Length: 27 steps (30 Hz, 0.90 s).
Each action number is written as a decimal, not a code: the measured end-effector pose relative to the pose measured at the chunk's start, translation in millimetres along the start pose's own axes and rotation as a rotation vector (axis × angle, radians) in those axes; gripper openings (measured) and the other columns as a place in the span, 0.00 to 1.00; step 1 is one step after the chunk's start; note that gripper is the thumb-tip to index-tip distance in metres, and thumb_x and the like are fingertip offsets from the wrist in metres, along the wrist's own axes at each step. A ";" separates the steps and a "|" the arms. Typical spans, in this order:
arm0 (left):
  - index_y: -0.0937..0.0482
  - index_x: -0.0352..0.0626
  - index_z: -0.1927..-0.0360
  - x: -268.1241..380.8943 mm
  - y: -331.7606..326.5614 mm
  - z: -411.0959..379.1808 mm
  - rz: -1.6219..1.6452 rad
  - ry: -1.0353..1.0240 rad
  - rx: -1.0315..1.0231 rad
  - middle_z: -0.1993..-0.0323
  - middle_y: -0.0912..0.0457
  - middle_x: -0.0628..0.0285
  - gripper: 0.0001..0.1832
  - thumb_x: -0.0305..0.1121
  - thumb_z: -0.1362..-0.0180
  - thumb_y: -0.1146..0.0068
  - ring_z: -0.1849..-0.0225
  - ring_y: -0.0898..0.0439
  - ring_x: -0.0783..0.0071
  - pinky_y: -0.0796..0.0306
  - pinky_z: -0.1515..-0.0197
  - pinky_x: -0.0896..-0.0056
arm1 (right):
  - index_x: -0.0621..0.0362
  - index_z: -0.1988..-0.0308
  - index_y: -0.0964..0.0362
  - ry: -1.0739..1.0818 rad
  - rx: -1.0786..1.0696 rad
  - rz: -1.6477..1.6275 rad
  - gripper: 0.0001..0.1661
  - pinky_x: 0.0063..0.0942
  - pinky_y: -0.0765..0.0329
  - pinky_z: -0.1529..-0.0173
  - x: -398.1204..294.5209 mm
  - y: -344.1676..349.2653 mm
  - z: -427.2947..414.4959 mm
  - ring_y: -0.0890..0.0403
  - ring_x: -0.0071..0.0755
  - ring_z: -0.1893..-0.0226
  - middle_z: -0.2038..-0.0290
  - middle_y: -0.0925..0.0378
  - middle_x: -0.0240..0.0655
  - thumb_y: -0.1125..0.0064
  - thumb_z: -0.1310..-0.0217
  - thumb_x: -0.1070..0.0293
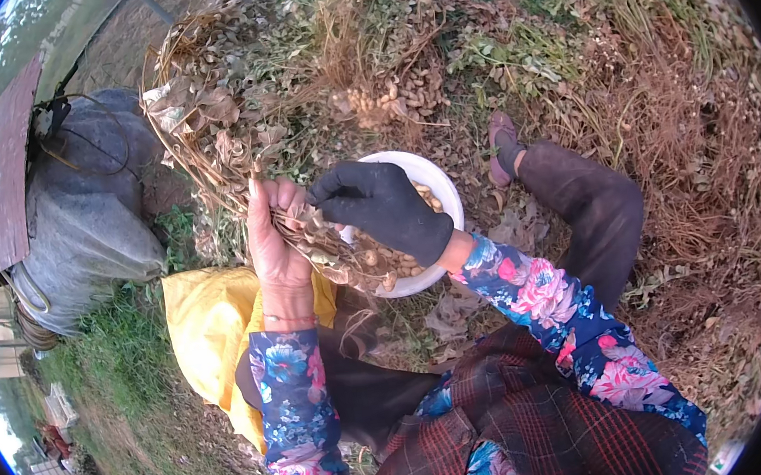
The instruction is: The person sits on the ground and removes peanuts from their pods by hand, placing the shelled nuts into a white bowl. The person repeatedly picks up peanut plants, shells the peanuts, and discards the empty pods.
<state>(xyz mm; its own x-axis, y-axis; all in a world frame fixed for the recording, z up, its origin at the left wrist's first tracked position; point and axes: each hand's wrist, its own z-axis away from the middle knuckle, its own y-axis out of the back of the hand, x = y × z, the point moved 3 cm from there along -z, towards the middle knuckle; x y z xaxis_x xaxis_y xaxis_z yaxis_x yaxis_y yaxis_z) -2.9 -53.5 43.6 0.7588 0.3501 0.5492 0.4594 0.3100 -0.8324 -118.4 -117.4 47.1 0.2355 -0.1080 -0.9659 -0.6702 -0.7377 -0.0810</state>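
Note:
My bare left hand (276,238) is closed around the stems of a dried peanut plant (220,164), whose withered leaves spread up and left. The plant's root end hangs down to the right with a few peanut pods (372,258) on it. My right hand (384,206), in a black glove, is at the plant just right of my left hand, fingers bent; whether they grip anything is hidden. Under the right hand stands a white plastic basin (449,195) holding loose peanuts (407,262).
Pulled peanut plants (662,138) lie heaped to the right and ahead, with a cluster of pods (377,102) beyond the basin. A yellow sack (205,325) lies beside my left arm. Farther left, a grey cover (88,199) drapes a bulky object beside a reddish board (1,173).

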 end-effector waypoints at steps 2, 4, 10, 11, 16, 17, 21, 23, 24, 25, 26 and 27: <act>0.35 0.46 0.78 2.9 6.4 0.7 -0.143 -0.062 0.131 0.71 0.27 0.62 0.15 0.41 0.40 0.52 0.70 0.27 0.73 0.28 0.64 0.74 | 0.59 0.67 0.27 0.145 0.044 0.100 0.07 0.23 0.27 0.69 -1.6 -1.0 -2.6 0.23 0.27 0.74 0.74 0.24 0.35 0.45 0.51 0.74; 0.33 0.45 0.77 -1.9 9.5 -2.2 -0.225 -0.017 0.112 0.69 0.25 0.60 0.14 0.40 0.41 0.51 0.67 0.25 0.72 0.28 0.63 0.73 | 0.57 0.66 0.28 0.338 0.077 0.326 0.09 0.27 0.27 0.69 -4.8 0.4 -3.9 0.23 0.32 0.74 0.74 0.25 0.35 0.45 0.53 0.74; 0.28 0.45 0.68 -6.1 12.5 1.9 -0.288 -0.010 0.354 0.73 0.26 0.68 0.13 0.44 0.41 0.52 0.72 0.25 0.79 0.27 0.68 0.76 | 0.53 0.62 0.31 0.715 0.107 0.738 0.15 0.34 0.28 0.68 -19.3 -16.9 -4.9 0.25 0.38 0.72 0.69 0.28 0.32 0.45 0.56 0.73; 0.31 0.46 0.71 -4.7 12.6 -2.7 -0.218 0.020 0.216 0.76 0.29 0.69 0.14 0.46 0.41 0.52 0.75 0.29 0.80 0.30 0.73 0.78 | 0.54 0.62 0.31 0.671 0.166 0.641 0.15 0.33 0.28 0.68 -23.0 -8.9 -4.7 0.25 0.38 0.71 0.69 0.29 0.33 0.45 0.56 0.73; 0.40 0.47 0.77 7.4 12.0 -6.0 0.184 0.113 -0.078 0.83 0.43 0.71 0.18 0.46 0.38 0.59 0.85 0.44 0.83 0.45 0.87 0.81 | 0.60 0.57 0.31 0.066 0.139 0.050 0.14 0.23 0.28 0.63 31.6 32.6 19.8 0.25 0.25 0.65 0.67 0.27 0.32 0.45 0.46 0.70; 0.41 0.45 0.77 12.9 8.6 -3.5 0.238 0.105 -0.113 0.82 0.43 0.69 0.18 0.45 0.36 0.62 0.85 0.45 0.81 0.44 0.87 0.80 | 0.60 0.55 0.31 -0.065 0.080 -0.072 0.15 0.22 0.28 0.61 52.2 28.8 26.7 0.25 0.23 0.63 0.65 0.26 0.30 0.46 0.43 0.66; 0.42 0.45 0.78 7.1 7.0 -3.0 0.278 0.148 -0.191 0.83 0.43 0.69 0.20 0.47 0.36 0.63 0.86 0.45 0.81 0.43 0.88 0.79 | 0.58 0.51 0.34 -0.527 -0.100 -0.778 0.20 0.22 0.28 0.56 80.9 0.2 58.9 0.27 0.22 0.58 0.57 0.28 0.30 0.55 0.38 0.59; 0.42 0.45 0.78 2.8 -1.3 -1.7 0.290 0.165 -0.251 0.83 0.44 0.69 0.20 0.48 0.36 0.64 0.87 0.45 0.81 0.43 0.88 0.79 | 0.58 0.50 0.35 -0.572 -0.252 -0.956 0.20 0.20 0.28 0.56 100.3 -16.6 63.1 0.27 0.21 0.60 0.58 0.28 0.29 0.57 0.37 0.60; 0.43 0.45 0.78 3.4 2.5 -0.7 0.253 0.164 -0.236 0.83 0.44 0.70 0.21 0.49 0.36 0.64 0.88 0.45 0.81 0.43 0.88 0.79 | 0.60 0.49 0.36 -0.665 -0.189 -1.042 0.20 0.18 0.29 0.55 82.9 -21.5 61.2 0.28 0.19 0.61 0.58 0.28 0.30 0.59 0.37 0.60; 0.42 0.45 0.77 2.5 3.8 -1.1 0.246 0.173 -0.255 0.83 0.43 0.70 0.21 0.50 0.37 0.65 0.87 0.45 0.81 0.43 0.88 0.79 | 0.60 0.49 0.35 -0.627 -0.183 -1.000 0.21 0.18 0.29 0.55 71.0 -20.5 59.7 0.28 0.19 0.61 0.58 0.28 0.30 0.59 0.37 0.60; 0.41 0.44 0.76 1.8 6.3 -1.6 0.238 0.182 -0.274 0.82 0.43 0.69 0.21 0.50 0.37 0.66 0.87 0.44 0.81 0.43 0.87 0.79 | 0.61 0.49 0.35 -0.591 -0.178 -0.958 0.21 0.18 0.30 0.54 62.4 -19.4 58.0 0.28 0.19 0.61 0.59 0.28 0.30 0.59 0.37 0.60; 0.41 0.44 0.76 1.0 6.6 -1.3 0.231 0.191 -0.293 0.82 0.43 0.69 0.21 0.51 0.37 0.68 0.86 0.44 0.81 0.43 0.87 0.79 | 0.61 0.49 0.35 -0.554 -0.173 -0.915 0.21 0.18 0.30 0.54 58.5 -18.0 57.2 0.28 0.19 0.60 0.59 0.28 0.30 0.59 0.37 0.60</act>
<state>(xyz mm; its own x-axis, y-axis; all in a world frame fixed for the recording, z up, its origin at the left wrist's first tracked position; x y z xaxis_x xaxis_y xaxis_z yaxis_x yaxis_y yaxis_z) 1.4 -52.2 38.6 0.9165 0.2026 0.3450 0.3582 -0.0313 -0.9331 -132.9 -72.4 -22.0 0.2163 0.8153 -0.5372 -0.2832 -0.4742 -0.8336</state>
